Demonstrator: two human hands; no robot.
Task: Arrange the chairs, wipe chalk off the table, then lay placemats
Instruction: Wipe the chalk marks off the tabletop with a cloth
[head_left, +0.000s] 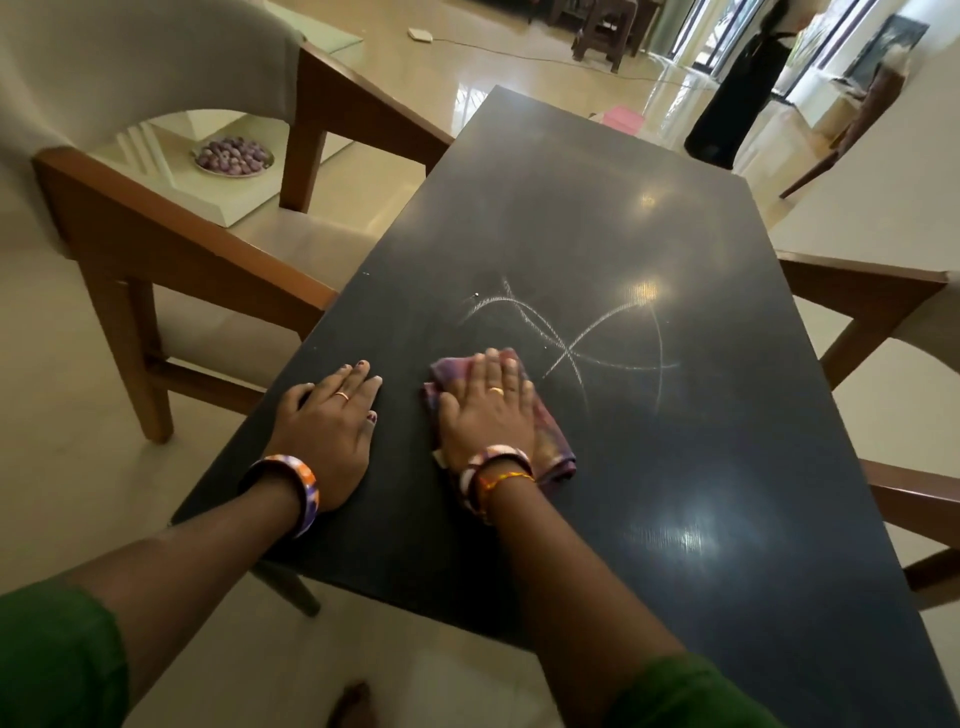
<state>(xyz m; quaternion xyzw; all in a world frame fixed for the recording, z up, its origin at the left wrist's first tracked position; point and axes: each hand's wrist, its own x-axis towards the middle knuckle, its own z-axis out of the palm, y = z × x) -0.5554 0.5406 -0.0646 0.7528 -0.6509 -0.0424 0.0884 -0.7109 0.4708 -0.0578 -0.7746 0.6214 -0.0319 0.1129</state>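
Note:
A dark rectangular table (597, 197) fills the middle of the view. White chalk lines (571, 343) cross on its surface, just beyond my right hand. My right hand (488, 410) lies flat, fingers straight, pressing a purple checked cloth (553, 447) onto the table. My left hand (332, 421) rests flat on the tabletop near the left edge, fingers straight, holding nothing. A wooden armchair with a beige seat (171, 218) stands against the table's left side. Another wooden chair (872, 306) shows its arm at the right side.
A plate of purple round things (234, 156) sits on a low white stand behind the left chair. A pink object (623, 117) lies at the table's far end. A person in black (737, 98) stands far back right. A cable runs over the glossy floor.

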